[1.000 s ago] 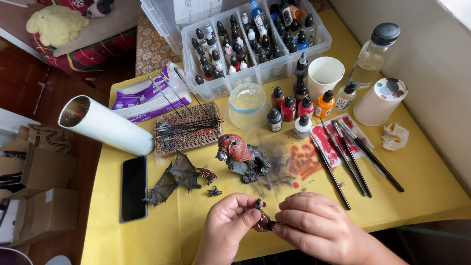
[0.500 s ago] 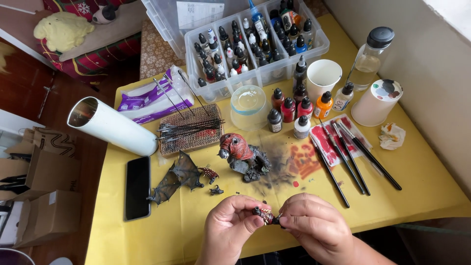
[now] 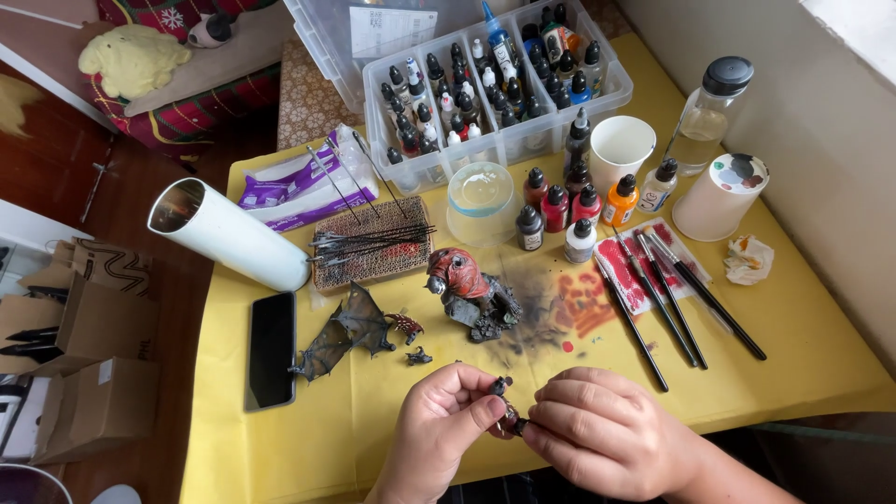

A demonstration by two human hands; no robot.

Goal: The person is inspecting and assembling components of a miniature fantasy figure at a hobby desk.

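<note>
My left hand [image 3: 437, 431] and my right hand [image 3: 605, 439] meet at the near edge of the yellow table [image 3: 803, 364]. Both pinch a small dark model part [image 3: 505, 407] between their fingertips. Just beyond them stands a painted figure with a red head on a grey rocky base [image 3: 469, 293]. A dark model wing [image 3: 347, 331] lies to its left, with a tiny loose piece [image 3: 418, 356] beside it.
A clear box of small paint bottles [image 3: 495, 84] sits at the back, with several loose bottles [image 3: 569, 201], two white cups [image 3: 623, 149], paintbrushes [image 3: 667, 294], a white tube [image 3: 229, 235], a wire mat with rods [image 3: 369, 247] and a black phone [image 3: 273, 348]. Cardboard boxes [image 3: 79, 359] stand on the floor left.
Both hands have risen slightly and closed in on the small part. Nothing on the table has shifted.
</note>
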